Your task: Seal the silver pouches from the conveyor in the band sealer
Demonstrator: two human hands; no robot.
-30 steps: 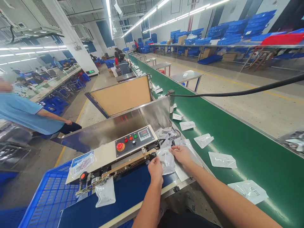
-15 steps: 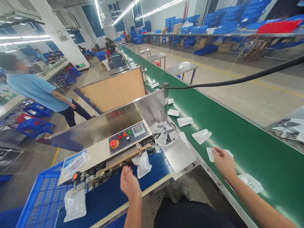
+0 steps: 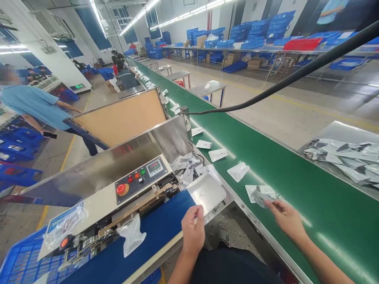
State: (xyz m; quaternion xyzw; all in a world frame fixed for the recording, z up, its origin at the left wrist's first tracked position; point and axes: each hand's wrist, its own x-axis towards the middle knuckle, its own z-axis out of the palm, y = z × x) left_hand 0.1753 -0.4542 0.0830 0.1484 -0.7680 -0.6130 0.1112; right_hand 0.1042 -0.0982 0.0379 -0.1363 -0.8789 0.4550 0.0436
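Note:
My right hand [image 3: 286, 217] is over the green conveyor belt [image 3: 296, 173], thumb and fingers pinching a small silvery pouch [image 3: 263, 196]. Under that pouch, a white pouch [image 3: 250, 193] lies on the belt. My left hand [image 3: 194, 228] is closed beside the front edge of a steel plate [image 3: 207, 191], and no object shows in its fingers. To its left, a puffy white pouch [image 3: 132, 236] rides on the blue belt [image 3: 166, 227], its upper edge at the sealing machine's [image 3: 145, 179] guide rails. More pouches, including one [image 3: 238, 171] farther up, lie spaced along the green belt.
Loose pouches [image 3: 186, 167] are heaped behind the steel plate. A blue basket [image 3: 17, 256] stands at the machine's left end. A black cable [image 3: 251, 103] crosses above the green belt. More pouches [image 3: 343, 154] cover a right-hand table. A person in blue [image 3: 35, 104] is at left.
My left hand has moved right, away from the pouch on the blue belt, which has travelled left. My right hand now grips a pouch; the nearest one has gone from the green belt. The view has shifted right.

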